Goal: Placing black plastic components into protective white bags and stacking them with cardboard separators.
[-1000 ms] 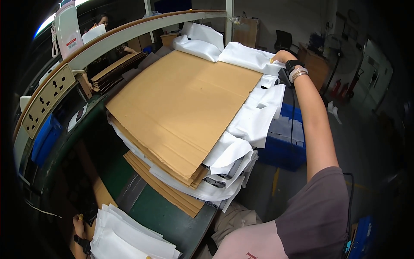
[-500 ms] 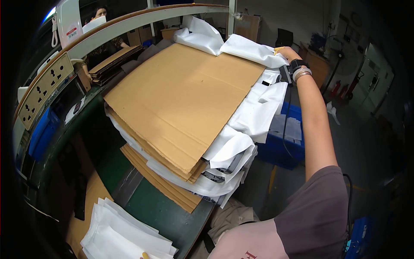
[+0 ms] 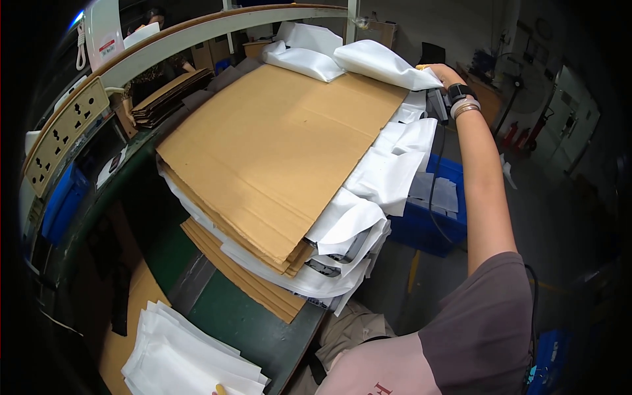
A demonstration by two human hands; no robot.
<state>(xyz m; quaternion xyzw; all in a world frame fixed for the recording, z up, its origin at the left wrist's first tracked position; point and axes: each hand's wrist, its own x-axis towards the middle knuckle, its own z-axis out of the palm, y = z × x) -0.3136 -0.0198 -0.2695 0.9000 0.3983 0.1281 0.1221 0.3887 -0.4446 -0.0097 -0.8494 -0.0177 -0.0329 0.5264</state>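
Note:
My right hand (image 3: 444, 74), with yellow on a fingertip, is closed on the right end of a white wrapping sheet (image 3: 382, 59). That sheet lies bunched along the far edge of a large brown cardboard sheet (image 3: 283, 151). Beneath the cardboard is a tall stack of more cardboard and white wrapping (image 3: 392, 164), with dark grey parts (image 3: 359, 247) peeking out at the near right. Of my left hand (image 3: 220, 390) only a yellow-tipped finger shows, at the bottom edge over a pile of white sheets (image 3: 178, 355); the rest is out of frame.
A dark green table (image 3: 237, 329) carries the stack. A blue bin (image 3: 428, 227) with white pieces stands on the floor to the right. At the left are a socket strip (image 3: 66, 131) and a blue tray (image 3: 62, 201). Another person stands by a cardboard pile (image 3: 171, 99) at the far left.
My right hand has shifted slightly right and toward me, drawing the end of the white wrapping sheet with it. The sheet now looks fuller and more spread. My left fingertip has barely moved.

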